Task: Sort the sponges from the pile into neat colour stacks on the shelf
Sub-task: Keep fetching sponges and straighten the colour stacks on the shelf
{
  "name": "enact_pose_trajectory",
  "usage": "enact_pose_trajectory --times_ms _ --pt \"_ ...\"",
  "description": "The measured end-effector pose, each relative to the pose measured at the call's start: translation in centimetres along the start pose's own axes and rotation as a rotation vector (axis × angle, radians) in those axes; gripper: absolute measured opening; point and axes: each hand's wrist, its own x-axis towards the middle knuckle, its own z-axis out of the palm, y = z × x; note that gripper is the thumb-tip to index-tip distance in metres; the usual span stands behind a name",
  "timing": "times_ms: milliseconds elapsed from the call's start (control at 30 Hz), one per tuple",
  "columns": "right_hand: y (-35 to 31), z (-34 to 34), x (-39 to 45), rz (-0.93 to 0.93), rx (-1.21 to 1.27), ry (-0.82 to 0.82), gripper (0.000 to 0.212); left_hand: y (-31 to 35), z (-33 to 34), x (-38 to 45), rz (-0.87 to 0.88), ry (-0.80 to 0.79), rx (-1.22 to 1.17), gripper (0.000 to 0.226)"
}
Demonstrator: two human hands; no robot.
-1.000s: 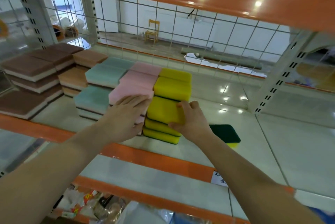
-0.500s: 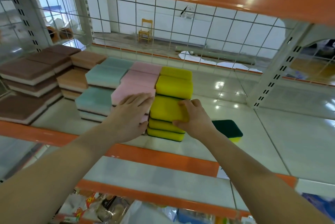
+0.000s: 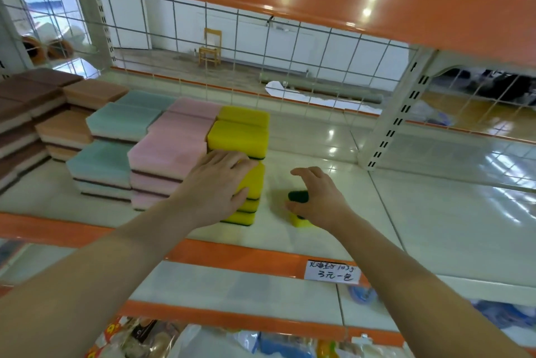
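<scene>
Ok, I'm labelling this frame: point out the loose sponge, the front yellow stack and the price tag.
loose sponge (image 3: pixel 298 196), head view, dark green scouring top.
front yellow stack (image 3: pixel 256 179), head view, top sponge's yellow side.
price tag (image 3: pixel 333 270), head view, handwritten middle.

2 bare arms, no sleeves in view. L hand (image 3: pixel 216 183) & R hand (image 3: pixel 317 198): no gloves, no rings, no watch or band on the wrists. Nails short and plain, no paint. Rest of the person not in the pic.
</scene>
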Motion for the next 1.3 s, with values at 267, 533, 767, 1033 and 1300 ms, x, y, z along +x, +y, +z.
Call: enact_pose_trajectory --times_ms 267,533,767,1033,1300 --pt "5.2 -0.7 -0.6 0.052 -0.137 -0.108 0.075 3.8 1.1 2.0 -0.031 -0.142 -0.115 0.048" --pt "8.1 -1.0 -0.1 0.017 -0.167 -0.169 0.08 5.9 2.5 4.1 0.053 -0.269 0.068 0.042" --pt "9.9 -1.0 0.4 0.024 -0.106 -0.241 0.086 6.7 3.5 5.1 0.055 -0.345 0.15 0.041" --pt "9.9 -1.3 0.4 0.002 -0.106 -0.198 0.059 7.1 3.7 5.3 0.054 -0.362 0.112 0.04" --pt "9.5 -1.8 -0.5 -0.028 -0.053 -0.204 0.064 7.3 3.4 5.1 0.069 -0.332 0.072 0.04"
